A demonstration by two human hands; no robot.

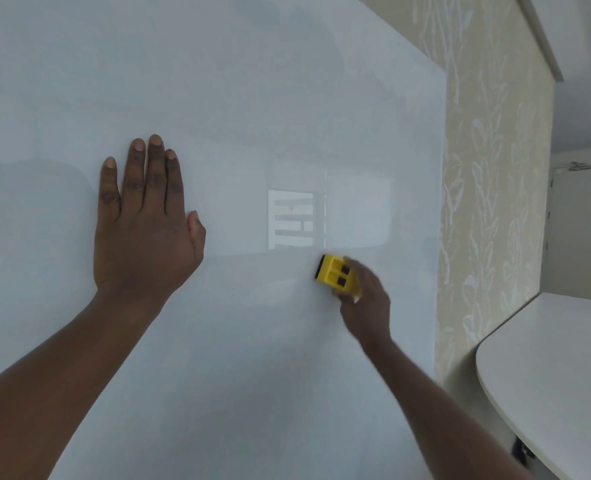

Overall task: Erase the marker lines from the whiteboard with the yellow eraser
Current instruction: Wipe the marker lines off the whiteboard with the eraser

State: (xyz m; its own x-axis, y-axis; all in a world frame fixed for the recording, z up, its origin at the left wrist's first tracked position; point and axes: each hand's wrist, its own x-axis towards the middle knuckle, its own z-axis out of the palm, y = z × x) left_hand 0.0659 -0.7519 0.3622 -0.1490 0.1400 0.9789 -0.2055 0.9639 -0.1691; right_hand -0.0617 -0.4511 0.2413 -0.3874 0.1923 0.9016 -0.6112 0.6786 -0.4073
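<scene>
Clearly, the yellow eraser (337, 274) – dark pad on its edge – presses the whiteboard (252, 98). Right hand (365, 304) fingers clasp it; left hand (141, 220) lies flat, fingers extended.

Whiteboard (238, 98) under left hand (141, 223): glossy, smooth, mirror-like reflections. Eraser (337, 274) in right hand (363, 299): yellow hard plastic, dark pad. Wall (488, 168) right of it: matt patterned wallpaper. Tabletop (557, 375): smooth, matt.

Left hand (141, 223) flat, right hand (363, 299) gripping

Whiteboard (238, 98): glossy pale surface, faint smudges, no distinct marker lines that I can make out. My left hand (141, 223) lies flat on it, fingers spread. Eraser (335, 273) pressed against it, lower right of centre.
</scene>
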